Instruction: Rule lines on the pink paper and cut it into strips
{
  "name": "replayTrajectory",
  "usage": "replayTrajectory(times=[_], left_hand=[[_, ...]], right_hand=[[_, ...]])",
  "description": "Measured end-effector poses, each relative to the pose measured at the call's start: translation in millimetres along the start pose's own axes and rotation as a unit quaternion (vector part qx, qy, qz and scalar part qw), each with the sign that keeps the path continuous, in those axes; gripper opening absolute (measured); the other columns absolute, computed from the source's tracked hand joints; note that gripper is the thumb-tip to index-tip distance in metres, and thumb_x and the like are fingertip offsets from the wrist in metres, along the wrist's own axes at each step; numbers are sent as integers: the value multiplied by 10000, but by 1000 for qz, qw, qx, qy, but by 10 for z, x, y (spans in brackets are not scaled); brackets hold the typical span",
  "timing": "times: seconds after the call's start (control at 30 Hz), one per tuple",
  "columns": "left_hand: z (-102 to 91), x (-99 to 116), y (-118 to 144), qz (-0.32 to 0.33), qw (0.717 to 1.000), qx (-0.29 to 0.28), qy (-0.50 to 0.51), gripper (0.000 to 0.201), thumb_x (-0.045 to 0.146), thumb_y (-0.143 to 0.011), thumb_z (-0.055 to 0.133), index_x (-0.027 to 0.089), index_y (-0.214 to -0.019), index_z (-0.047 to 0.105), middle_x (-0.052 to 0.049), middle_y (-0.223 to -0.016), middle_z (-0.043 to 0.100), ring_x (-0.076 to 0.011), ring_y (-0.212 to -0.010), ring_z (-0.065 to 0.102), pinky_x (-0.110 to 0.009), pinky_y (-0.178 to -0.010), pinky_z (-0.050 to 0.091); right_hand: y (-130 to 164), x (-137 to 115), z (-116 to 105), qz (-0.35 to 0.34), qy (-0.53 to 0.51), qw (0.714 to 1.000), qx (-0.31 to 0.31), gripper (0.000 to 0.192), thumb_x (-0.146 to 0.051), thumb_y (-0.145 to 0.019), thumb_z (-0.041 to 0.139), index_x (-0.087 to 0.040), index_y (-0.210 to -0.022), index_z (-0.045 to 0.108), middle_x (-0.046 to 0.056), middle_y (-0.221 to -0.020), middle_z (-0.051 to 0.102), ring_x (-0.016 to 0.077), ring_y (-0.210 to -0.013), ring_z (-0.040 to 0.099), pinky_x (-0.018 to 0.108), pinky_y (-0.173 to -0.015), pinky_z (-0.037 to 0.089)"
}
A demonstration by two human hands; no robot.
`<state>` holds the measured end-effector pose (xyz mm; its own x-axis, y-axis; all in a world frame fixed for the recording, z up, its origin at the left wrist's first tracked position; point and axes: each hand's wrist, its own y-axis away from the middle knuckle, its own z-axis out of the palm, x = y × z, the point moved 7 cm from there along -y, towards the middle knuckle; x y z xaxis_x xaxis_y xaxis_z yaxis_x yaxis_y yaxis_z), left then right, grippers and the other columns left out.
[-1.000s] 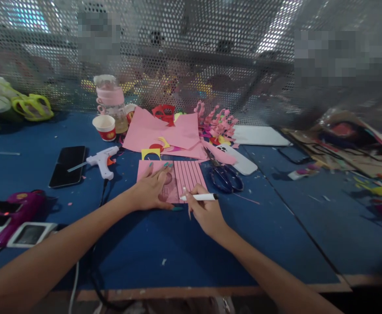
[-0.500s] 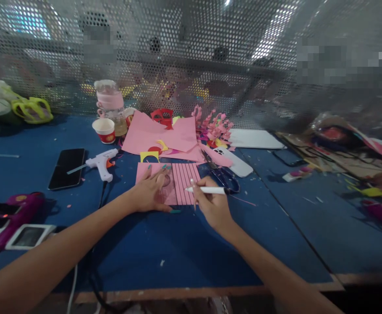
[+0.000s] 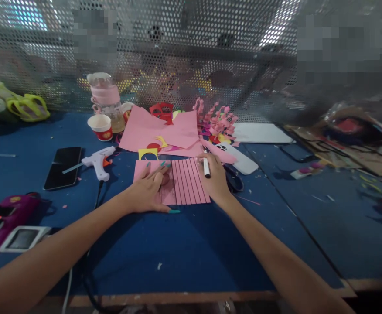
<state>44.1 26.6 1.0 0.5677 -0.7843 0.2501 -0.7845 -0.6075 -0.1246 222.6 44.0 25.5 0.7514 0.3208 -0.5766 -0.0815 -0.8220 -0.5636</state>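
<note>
Ruled pink card sheet, one, with white marker and clear plate, under two hands

1. Table (image 3: pixel 178 253): blue top, brownish near edge.

2. Left hand (image 3: pixel 145 192): palm down, fingers apart, flat on the sheet's left part and the plate; thumb reaches past the sheet's near edge. Handling note, by judgement: firm, even pressure from spread fingers would best stop plate and sheet slipping.

3. Clear plate (image 3: pixel 170 194): transparent, partly hidden by the left hand. As a judged straightedge, it should sit square to the lines before any stroke.

4. Pink card sheet (image 3: pixel 188 185): well back from the table's near edge, left of the seam at right. Right part carries dark, roughly parallel lines. It lies under the left hand and reaches left from the right hand, whose fingers cover its far right corner.

5. Right hand (image 3: pixel 216 176): fingers closed round the marker at the sheet's right edge.

6. White marker (image 3: pixel 206 167): dark end toward the table's near edge; writing tip not visible. Light, steady strokes with even spacing would likely serve best.

7. Scissors (image 3: pixel 235 179): dark blue handles, just right of the right hand.

8. Yellow cut-out (image 3: pixel 142 153): just beyond the sheet's far edge.

9. Pink cardstock (image 3: pixel 181 131): larger pieces, toward the table's far edge.
</note>
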Motion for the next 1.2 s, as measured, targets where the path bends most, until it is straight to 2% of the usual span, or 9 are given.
replayTrajectory(times=[0.07, 0.13, 0.23, 0.37, 0.53, 0.7, 0.87, 1.2], left_hand=[[-9, 8, 1, 1, 1000, 2, 1, 894, 801, -680, 413, 110, -1245, 358, -262, -1448, 286, -304, -1378, 210, -521, -1121, 46], [-16, 12, 1, -2, 1000, 1, 2, 903, 806, -676, 409, 107, -1246, 360, -267, -1444, 288, -314, -1374, 217, -529, -1120, 58], [-26, 11, 1, -7, 1000, -3, 5, 942, 799, -679, 420, 97, -1296, 304, -269, -1457, 255, -321, -1370, 224, -535, -1117, 85], [-49, 8, 4, -4, 1000, 3, 10, 940, 767, -688, 470, 119, -1336, 262, -247, -1481, 210, -320, -1376, 203, -527, -1122, 101], [-55, 6, 8, -6, 1000, -7, 17, 938, 753, -683, 499, 141, -1348, 249, -245, -1485, 195, -331, -1377, 199, -546, -1113, 112], [-47, 2, 12, -14, 999, -14, 27, 971, 779, -682, 455, 137, -1367, 208, -245, -1479, 216, -318, -1380, 204, -534, -1119, 68], [-29, -4, 21, -14, 999, -15, 28, 983, 778, -689, 448, 134, -1376, 167, -252, -1480, 208, -313, -1381, 196, -532, -1118, 61], [-56, 34, -6, -7, 1000, -14, 21, 967, 773, -691, 449, 100, -1348, 226, -273, -1465, 222, -311, -1375, 210, -541, -1116, 97]], right_hand=[[4, 18, -19, 14, -60, 998, -7, 59, -289, -841, 499, -232, -848, 511, 69, -863, 591, 228, -821, 585, 398, -744, 473], [3, 28, -28, 18, -97, 995, -18, 114, -308, -796, 566, -235, -861, 507, 61, -884, 593, 223, -833, 583, 382, -720, 480], [0, 28, -35, 12, -110, 993, -30, 218, -319, -740, 631, -236, -895, 502, 68, -929, 587, 231, -852, 573, 368, -678, 483], [-7, 38, -33, 12, -113, 993, -44, 235, -313, -743, 632, -232, -921, 500, 77, -961, 579, 216, -793, 575, 353, -637, 482], [-42, 51, -77, -1, -93, 994, -52, 242, -289, -747, 638, -240, -936, 495, 75, -976, 578, 214, -791, 580, 362, -664, 488], [-56, 74, -93, -24, -74, 995, -65, 253, -263, -753, 627, -237, -962, 487, 89, -1007, 584, 256, -928, 583, 409, -760, 488], [-52, 85, -77, -41, -53, 996, -66, 259, -260, -749, 632, -232, -958, 481, 91, -992, 598, 268, -950, 577, 441, -800, 476], [-43, 59, -70, -44, -27, 997, -50, 227, -268, -767, 626, -243, -944, 485, 81, -961, 591, 266, -924, 582, 448, -808, 462]])
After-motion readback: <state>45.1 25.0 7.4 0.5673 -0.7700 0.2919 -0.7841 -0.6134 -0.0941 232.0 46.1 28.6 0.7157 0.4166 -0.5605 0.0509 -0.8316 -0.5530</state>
